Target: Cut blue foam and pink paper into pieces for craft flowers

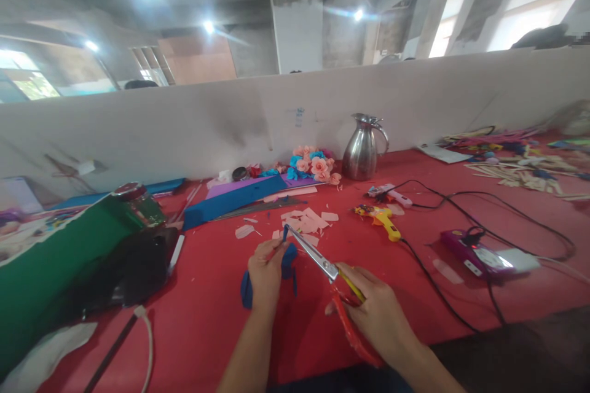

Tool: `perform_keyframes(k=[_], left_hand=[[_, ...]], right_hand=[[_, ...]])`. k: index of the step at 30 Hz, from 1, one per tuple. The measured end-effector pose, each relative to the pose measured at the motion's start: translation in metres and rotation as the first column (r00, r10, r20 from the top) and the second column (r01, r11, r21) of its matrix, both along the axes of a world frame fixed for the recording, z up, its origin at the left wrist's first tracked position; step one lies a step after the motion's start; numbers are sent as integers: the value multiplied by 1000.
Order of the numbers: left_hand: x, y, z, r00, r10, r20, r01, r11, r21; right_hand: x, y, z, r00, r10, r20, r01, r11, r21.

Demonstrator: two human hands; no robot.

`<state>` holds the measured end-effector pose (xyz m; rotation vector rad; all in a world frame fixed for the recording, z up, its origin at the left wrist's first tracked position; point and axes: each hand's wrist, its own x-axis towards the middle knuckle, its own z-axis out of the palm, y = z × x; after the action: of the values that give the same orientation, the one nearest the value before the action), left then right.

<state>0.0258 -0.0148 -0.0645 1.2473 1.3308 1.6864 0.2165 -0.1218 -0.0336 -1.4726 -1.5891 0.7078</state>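
Note:
My left hand (266,270) is closed in a pinch on a small blue paper piece (285,234) that sticks up from the fingertips. My right hand (375,307) grips a pair of scissors (316,255) by its handles, one yellowish and one red. The silver blades reach up and left, their tips touching or very near the blue piece. More blue paper pieces (289,261) show beside and behind my left hand; I cannot tell whether they are held or lying on the table. Pink paper scraps (306,221) lie just beyond the hands.
A bunch of pink and blue paper flowers (318,166) and a steel jug (361,150) stand by the white partition (207,129). Blue sheets (239,196) lie left of them. Right are a yellow glue gun (387,225), a pink one (400,198), a purple power strip (479,255) and black cables.

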Motion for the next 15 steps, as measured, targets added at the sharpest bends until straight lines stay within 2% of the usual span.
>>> perform_keyframes(k=[4,15], left_hand=[[-1,2,-2,1000,-8,1,8,1000,11],[-1,5,-6,999,27,-30,-25,998,64]], right_hand=[[1,-1,2,998,46,-49,-48,998,-46],[9,-2,3,994,60,-94,-66,996,-58]])
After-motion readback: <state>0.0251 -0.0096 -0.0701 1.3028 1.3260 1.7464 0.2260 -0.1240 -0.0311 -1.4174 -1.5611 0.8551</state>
